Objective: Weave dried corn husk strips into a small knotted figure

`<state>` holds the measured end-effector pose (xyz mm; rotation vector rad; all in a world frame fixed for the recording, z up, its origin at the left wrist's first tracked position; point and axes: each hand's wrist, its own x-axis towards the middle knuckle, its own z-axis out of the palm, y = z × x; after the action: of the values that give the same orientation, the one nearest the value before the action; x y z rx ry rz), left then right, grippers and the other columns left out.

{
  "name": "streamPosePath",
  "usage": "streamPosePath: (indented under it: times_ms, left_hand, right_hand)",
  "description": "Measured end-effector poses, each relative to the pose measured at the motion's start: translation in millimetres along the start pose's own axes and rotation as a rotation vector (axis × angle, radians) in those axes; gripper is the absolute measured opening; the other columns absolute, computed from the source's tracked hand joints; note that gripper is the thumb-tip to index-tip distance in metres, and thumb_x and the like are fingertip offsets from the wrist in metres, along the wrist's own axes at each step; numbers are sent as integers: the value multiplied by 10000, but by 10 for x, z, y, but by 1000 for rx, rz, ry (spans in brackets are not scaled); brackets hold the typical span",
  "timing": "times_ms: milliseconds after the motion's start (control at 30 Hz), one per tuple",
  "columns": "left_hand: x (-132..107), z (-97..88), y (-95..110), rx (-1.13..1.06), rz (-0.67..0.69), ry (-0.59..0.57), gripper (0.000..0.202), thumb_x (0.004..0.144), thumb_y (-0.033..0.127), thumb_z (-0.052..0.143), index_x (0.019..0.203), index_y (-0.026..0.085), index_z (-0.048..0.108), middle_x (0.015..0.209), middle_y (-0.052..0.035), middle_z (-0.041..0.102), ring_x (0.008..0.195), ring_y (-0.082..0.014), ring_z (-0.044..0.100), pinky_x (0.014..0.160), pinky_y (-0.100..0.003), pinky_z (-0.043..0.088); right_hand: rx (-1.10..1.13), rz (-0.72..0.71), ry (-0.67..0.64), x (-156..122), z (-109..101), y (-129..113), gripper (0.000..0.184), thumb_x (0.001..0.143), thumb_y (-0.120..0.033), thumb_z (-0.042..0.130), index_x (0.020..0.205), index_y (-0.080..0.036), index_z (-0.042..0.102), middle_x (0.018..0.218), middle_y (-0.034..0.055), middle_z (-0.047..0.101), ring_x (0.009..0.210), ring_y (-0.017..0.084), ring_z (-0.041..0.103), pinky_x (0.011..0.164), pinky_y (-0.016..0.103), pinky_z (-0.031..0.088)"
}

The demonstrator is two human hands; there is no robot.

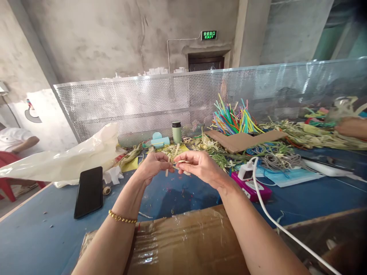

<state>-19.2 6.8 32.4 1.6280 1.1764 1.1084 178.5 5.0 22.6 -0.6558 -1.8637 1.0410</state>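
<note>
Over the blue table, my left hand [155, 165] and my right hand [197, 164] meet fingertip to fingertip. Both are closed on thin, pale straw-like strips [177, 149] that cross between them. One strip end sticks up above the fingers and another points down below my left hand. How the strips are joined is too small to tell. Behind the hands lies a heap of pale green and yellowish dried leaf strips [213, 147]. A gold bead bracelet [122, 217] circles my left wrist.
A black phone [89, 193] and a plastic sheet [86, 152] lie left. Behind stand a green bottle [177, 133] and colourful pipe cleaners [235, 118]. At right are a magenta power strip [252, 187] with a white cable and another person's hand [352, 128]. Cardboard [186, 244] lies in front.
</note>
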Motion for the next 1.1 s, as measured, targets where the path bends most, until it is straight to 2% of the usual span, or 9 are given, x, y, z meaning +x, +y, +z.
streamPosePath:
  times_ms: [133,267,467,567,667,800,900,1100]
  left_hand:
    - [-9,11,4,-7,-1,-38,80,610,229,710,615,199,636,613,-48,717,616,-167,589,646,-306,427]
    - [-28,22,21,-7,16,-57,77,621,233,701,603,206,631,628,-48,723,594,-159,568,649,-311,433]
    - [-23,40,23,-16,35,-43,79,621,239,708,614,204,637,630,-48,720,613,-165,589,628,-303,439]
    - [-15,67,15,-20,41,-26,83,615,230,716,618,187,646,630,-55,723,599,-155,585,619,-293,434]
    - [-10,94,9,-10,52,10,83,610,221,719,632,173,655,630,-57,726,598,-150,587,609,-284,429]
    - [-1,108,-2,21,65,40,86,621,230,709,660,168,664,653,-61,735,616,-155,600,603,-282,429]
    - [9,107,-11,52,76,69,79,630,232,699,665,169,668,655,-60,735,619,-153,600,606,-279,432]
    - [20,125,-36,154,128,102,67,641,240,679,661,176,669,629,-48,708,570,-144,566,555,-273,400]
  right_hand:
    - [8,-40,31,2,-1,-6,223,874,-330,666,953,-136,744,755,50,701,692,131,647,625,265,484]
    - [10,-85,101,-5,21,-33,186,843,-341,701,876,-169,763,787,24,665,619,96,567,567,252,456]
    - [55,3,89,-2,71,-21,264,839,-418,694,801,-158,707,545,-22,577,504,97,503,482,237,392]
    - [55,7,127,24,91,18,280,808,-432,711,794,-154,689,501,-51,516,442,77,420,443,232,331]
    - [56,68,199,54,107,71,286,762,-428,736,796,-154,662,521,-52,520,413,69,381,419,235,280]
    - [-81,34,304,74,107,135,250,772,-398,705,727,-166,625,598,-16,574,461,87,437,447,239,319]
    - [-204,2,338,72,102,150,202,799,-349,662,705,-173,628,597,-6,586,513,114,489,485,243,357]
    - [-395,38,376,58,114,111,126,778,-233,615,662,-183,604,570,-2,591,554,139,521,526,248,374]
